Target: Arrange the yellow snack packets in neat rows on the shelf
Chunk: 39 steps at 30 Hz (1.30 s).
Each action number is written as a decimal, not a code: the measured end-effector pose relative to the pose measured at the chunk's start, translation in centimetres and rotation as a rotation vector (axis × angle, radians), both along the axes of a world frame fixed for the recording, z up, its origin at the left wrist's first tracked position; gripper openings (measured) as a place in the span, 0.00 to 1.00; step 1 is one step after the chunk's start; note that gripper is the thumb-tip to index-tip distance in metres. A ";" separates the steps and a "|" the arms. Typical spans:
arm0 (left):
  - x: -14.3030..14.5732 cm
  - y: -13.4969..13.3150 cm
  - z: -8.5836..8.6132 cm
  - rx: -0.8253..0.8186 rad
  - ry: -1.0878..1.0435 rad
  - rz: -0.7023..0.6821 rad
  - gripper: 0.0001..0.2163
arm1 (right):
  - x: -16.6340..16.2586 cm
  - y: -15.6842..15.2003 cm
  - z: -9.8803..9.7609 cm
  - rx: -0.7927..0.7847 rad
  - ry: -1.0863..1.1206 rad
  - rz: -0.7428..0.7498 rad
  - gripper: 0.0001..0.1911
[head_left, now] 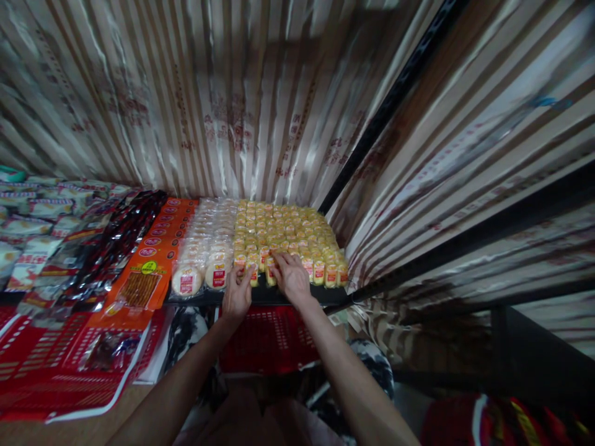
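Note:
Small yellow cakes in clear wrappers with red labels (pixel 288 226) stand in close rows on a dark shelf (pixel 204 301). At the front of these rows, my left hand (pixel 237 294) is closed, thumb and fingers at a front wrapped cake (pixel 253 275). Just right of it, my right hand (pixel 292 277) reaches over the front row. Its fingers are bent round another wrapped cake (pixel 270 272), partly hiding it. A narrow dark gap separates the two hands. Larger round pale cakes in clear wrappers (pixel 215 271) line up beside my left hand.
Orange snack packets (pixel 171 232), dark red packets (pixel 127 226) and white packets (pixel 32 254) fill the shelf leftward. Red baskets (pixel 41 365) sit below. A black metal post (pixel 372 133) rises at the right, before striped sheeting (pixel 242 93).

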<state>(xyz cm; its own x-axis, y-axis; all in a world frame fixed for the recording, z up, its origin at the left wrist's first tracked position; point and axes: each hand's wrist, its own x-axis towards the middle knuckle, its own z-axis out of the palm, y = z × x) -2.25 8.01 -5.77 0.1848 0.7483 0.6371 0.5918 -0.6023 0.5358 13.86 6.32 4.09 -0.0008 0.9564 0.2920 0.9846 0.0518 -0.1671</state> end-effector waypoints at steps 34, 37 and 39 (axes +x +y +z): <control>0.0 -0.1 0.6 -0.008 0.040 -0.001 0.21 | 0.0 3.4 0.4 -0.109 0.053 0.193 0.08; 0.0 -0.1 0.6 -0.007 0.046 -0.003 0.20 | -0.3 3.5 0.2 -0.112 0.051 0.203 0.09; 0.0 -0.1 0.6 0.000 0.054 -0.002 0.20 | -0.3 3.3 0.2 -0.093 0.082 0.217 0.12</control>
